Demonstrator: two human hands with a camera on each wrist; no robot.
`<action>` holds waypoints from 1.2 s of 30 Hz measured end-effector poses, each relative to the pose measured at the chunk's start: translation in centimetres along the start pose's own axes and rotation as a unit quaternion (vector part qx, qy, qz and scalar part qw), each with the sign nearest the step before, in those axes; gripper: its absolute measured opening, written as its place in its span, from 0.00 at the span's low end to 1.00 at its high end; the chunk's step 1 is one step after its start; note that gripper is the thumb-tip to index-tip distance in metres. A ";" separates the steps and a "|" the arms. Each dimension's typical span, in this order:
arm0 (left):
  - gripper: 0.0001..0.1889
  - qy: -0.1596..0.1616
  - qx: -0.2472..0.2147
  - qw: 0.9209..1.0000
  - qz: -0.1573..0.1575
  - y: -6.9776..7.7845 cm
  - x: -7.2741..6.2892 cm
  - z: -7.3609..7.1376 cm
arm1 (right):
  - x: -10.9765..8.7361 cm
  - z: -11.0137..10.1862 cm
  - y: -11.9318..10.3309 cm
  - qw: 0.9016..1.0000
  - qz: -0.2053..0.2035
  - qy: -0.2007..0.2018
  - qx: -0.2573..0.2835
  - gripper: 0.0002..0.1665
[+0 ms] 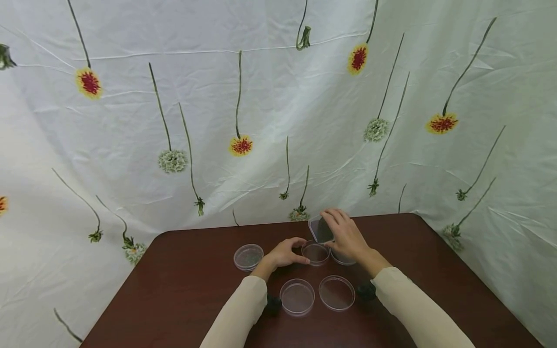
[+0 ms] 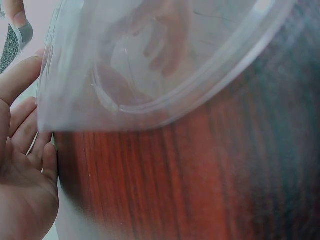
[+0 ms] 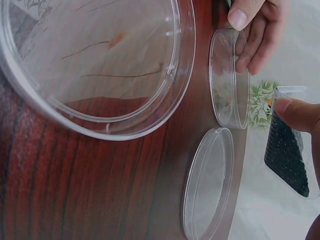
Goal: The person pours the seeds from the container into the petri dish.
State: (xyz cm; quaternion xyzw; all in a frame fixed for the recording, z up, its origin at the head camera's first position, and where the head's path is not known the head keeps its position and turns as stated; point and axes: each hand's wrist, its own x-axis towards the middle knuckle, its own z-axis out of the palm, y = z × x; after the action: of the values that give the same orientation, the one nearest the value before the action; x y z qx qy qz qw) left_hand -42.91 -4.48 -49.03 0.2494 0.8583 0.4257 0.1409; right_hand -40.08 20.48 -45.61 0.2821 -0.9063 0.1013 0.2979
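Observation:
My left hand (image 1: 284, 253) holds a clear petri dish (image 1: 315, 259) by its side at the back of the table, thumb and fingers on opposite edges. In the right wrist view the left thumb lies on the rim of this dish (image 3: 230, 85). My right hand (image 1: 346, 236) grips a clear, flat-sided plastic container (image 1: 318, 229), tilted just above and behind the dish. Black granular material (image 3: 287, 155) fills much of that container in the right wrist view, where the right thumb (image 3: 297, 112) presses its edge.
Another petri dish (image 1: 341, 259) stands right of the held one, partly behind the right hand. One more dish (image 1: 248, 257) sits to the left. Two dishes, a left one (image 1: 297, 297) and a right one (image 1: 337, 293), lie nearer on the dark wooden table (image 1: 196, 290). A flowered cloth (image 1: 270, 106) hangs behind.

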 end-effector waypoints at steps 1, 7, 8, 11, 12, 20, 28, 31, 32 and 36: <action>0.35 0.000 0.000 1.000 0.000 0.0 0.0 0.0 | 0.0 0.0 0.0 1.000 -0.001 -0.001 -0.002 0.59; 0.36 -0.002 -0.003 1.000 0.000 -0.1 0.0 0.0 | 0.1 -0.1 0.0 1.000 -0.010 -0.006 -0.014 0.60; 0.36 -0.002 -0.003 1.000 0.000 -0.1 0.1 0.0 | 0.2 -0.1 0.1 1.000 -0.011 -0.007 -0.016 0.60; 0.36 -0.001 -0.003 1.000 -0.001 -0.1 0.1 0.0 | 0.2 -0.1 0.1 1.000 -0.012 -0.010 -0.021 0.60; 0.36 -0.001 -0.002 1.000 -0.001 -0.1 0.1 0.0 | 0.2 -0.1 0.1 1.000 -0.013 -0.008 -0.021 0.60; 0.35 0.000 0.001 1.000 -0.002 -0.1 0.1 0.1 | 0.3 -0.1 0.2 0.999 -0.030 0.016 -0.024 0.61; 0.35 0.001 -0.002 1.000 -0.001 0.0 0.1 0.1 | 0.3 -0.1 0.1 0.999 -0.034 0.016 -0.026 0.61; 0.36 0.000 -0.002 1.000 -0.002 0.0 0.0 0.1 | 0.3 -0.1 0.1 0.999 -0.031 0.014 -0.026 0.61; 0.36 0.000 -0.001 1.000 -0.002 0.0 0.0 0.1 | 0.3 -0.1 0.0 0.999 -0.029 0.012 -0.027 0.61; 0.36 0.000 0.000 1.000 -0.005 0.0 0.0 0.1 | 0.1 -0.1 -0.1 0.999 -0.023 0.004 -0.027 0.61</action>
State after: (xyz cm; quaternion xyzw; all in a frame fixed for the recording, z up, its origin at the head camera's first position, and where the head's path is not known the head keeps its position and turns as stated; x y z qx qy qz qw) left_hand -42.88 -4.44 -49.10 0.2447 0.8595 0.4253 0.1429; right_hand -40.04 20.38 -45.52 0.2941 -0.9008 0.0709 0.3114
